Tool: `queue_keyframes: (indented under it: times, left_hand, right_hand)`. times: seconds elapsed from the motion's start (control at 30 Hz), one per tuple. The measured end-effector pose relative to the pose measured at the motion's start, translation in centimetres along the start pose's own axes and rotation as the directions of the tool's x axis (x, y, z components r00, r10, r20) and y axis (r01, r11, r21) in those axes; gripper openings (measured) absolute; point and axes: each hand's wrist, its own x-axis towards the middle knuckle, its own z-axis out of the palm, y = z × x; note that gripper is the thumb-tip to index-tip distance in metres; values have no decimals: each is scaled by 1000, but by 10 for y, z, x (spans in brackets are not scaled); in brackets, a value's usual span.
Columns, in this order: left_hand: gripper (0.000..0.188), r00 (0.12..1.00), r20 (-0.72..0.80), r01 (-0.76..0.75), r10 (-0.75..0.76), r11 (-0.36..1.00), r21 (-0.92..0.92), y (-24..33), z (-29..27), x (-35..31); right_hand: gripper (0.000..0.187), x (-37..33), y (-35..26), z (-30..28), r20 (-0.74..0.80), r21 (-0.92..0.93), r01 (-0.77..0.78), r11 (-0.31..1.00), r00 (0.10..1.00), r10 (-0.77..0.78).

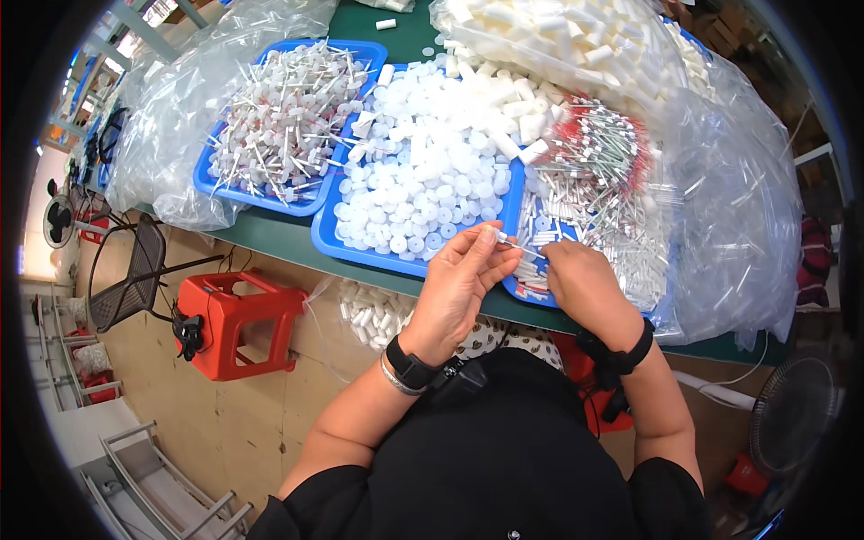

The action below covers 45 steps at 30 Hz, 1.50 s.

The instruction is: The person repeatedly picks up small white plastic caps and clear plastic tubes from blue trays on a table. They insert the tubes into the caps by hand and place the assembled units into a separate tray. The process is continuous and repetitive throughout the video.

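Note:
My left hand (463,274) pinches one end of a thin pale rod (520,246) between thumb and fingertips. At the rod's other end, the curled fingers of my right hand (580,281) are closed on it; the fingertips are partly hidden. Both hands are above the near edges of two blue trays. Beneath the left one lies a tray (373,258) heaped with translucent white discs (414,193). Small white tubes (634,261) and a bundle of red-tipped metal pins (601,144) fill the tray by my right hand.
A third blue tray (256,203) holds rods fitted with discs. White foam cylinders (576,31) spill from a plastic bag behind. Clear plastic bags flank the green table (382,281). A red stool (238,315), a black chair (139,270) and a fan (796,414) stand around.

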Motion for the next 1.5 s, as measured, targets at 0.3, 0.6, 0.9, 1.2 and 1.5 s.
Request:
queue_keyframes:
  times: [0.3, 0.6, 0.9, 1.2, 1.5]
  left_hand:
    - [31, 1000, 19, 10, -10, 1000, -18, 1, 13, 2]
    - [28, 999, 21, 27, -27, 1000, 5, -4, 23, 11]
    - [27, 1000, 15, 25, -25, 1000, 15, -5, 24, 22]
    - [28, 997, 62, 44, -47, 998, 46, -12, 20, 27]
    - [31, 965, 137, 201, -226, 964, 175, -9, 25, 20]
  right_hand:
    - [8, -9, -7, -30, -51, 535, -117, 837, 984, 171]
    - [13, -15, -2, -31, -20, 601, -159, 783, 977, 214]
    - [14, -10, 2, -33, -100, 490, -116, 864, 977, 188]
    - [14, -7, 4, -33, -174, 439, -20, 898, 979, 107]
    - [15, -6, 5, -32, 255, 929, -316, 195, 924, 285]
